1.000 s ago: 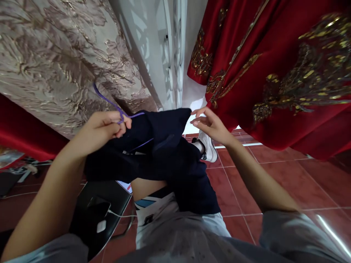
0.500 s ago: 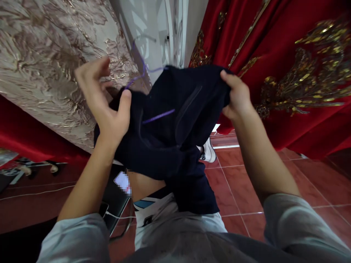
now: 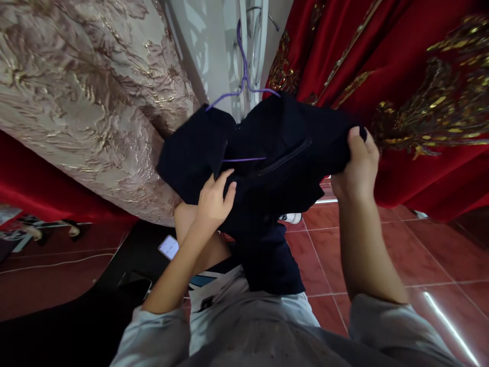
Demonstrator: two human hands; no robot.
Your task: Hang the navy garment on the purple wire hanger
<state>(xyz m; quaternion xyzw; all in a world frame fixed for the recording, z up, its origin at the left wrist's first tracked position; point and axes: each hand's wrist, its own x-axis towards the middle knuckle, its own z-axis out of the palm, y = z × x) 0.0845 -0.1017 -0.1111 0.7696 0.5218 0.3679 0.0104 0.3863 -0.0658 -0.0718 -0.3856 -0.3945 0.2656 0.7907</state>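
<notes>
One dark navy cloth garment (image 3: 267,191), slim purple hanger (image 3: 245,80) inside; right fingers (image 3: 356,143) gripping edge; left fingers (image 3: 229,193) parted; best tensioned gently.

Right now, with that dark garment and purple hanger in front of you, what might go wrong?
Neither hand appears to grip the purple hanger, so it might slip loose inside the dark garment if the cloth is pulled sideways.

The right hand grips the garment's edge near gold sequins on the red fabric; the cloth could snag if it brushes them.
</notes>
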